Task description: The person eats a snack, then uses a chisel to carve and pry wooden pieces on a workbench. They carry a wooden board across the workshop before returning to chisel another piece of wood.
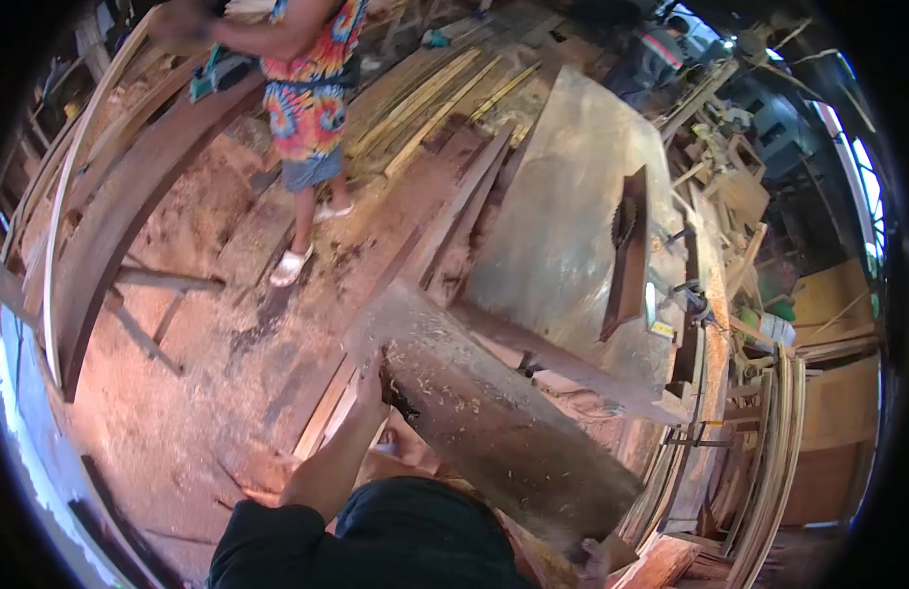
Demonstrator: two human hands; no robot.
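A wide wooden board (503, 422) with shavings on its face slants across the lower middle, in front of a metal saw table (562, 216). My left hand (374, 381) is closed on the board's left edge, its fingers partly hidden. At the board's lower right end is my right hand (594, 560), with the fingers against the wood near the bottom of the view. A toothed circular blade (624, 222) rises from the table beside a long rusty metal bar (631, 275).
A co-worker in tie-dye clothes (307, 108) stands at upper left near a long curved plank (130, 226) and a trestle (169, 280). Another person (662, 49) is far back. Stacked wood strips (773, 461) stand at right. Sawdust covers the floor (189, 393).
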